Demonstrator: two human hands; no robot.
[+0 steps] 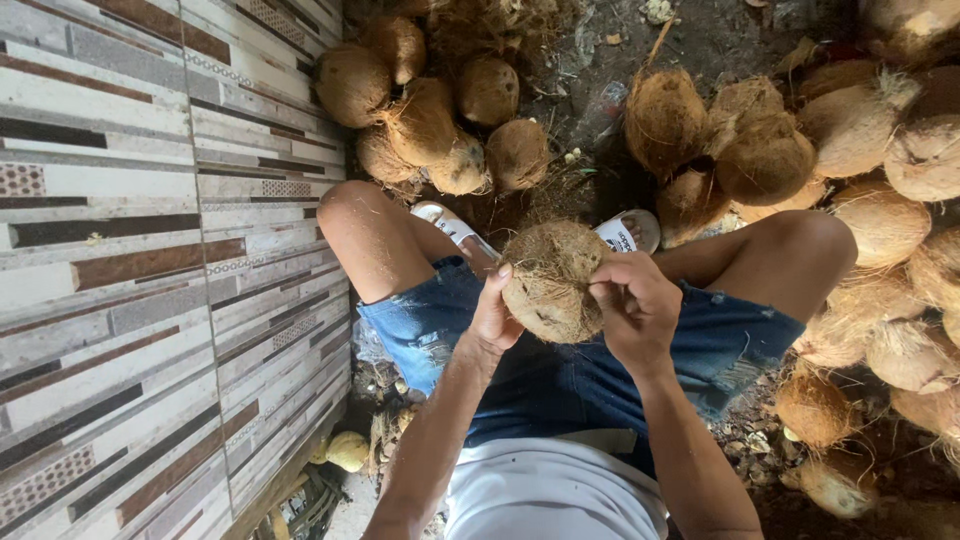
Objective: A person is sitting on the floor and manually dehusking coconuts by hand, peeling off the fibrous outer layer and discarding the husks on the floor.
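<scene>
Many coconuts point(760, 150) round held coconut point(548, 280)

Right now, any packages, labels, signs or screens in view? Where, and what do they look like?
No packages, signs or screens.
Sandal strap mark: small dark print on the white strap of the sandal just beyond the coconut that both hands hold; too small to make out.

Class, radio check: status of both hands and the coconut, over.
Left hand and right hand both gripping round brown fibrous husked coconut above lap. Right fingers pinching husk fibre. More brown coconuts piled ahead; nothing between hands and coconut.
</scene>
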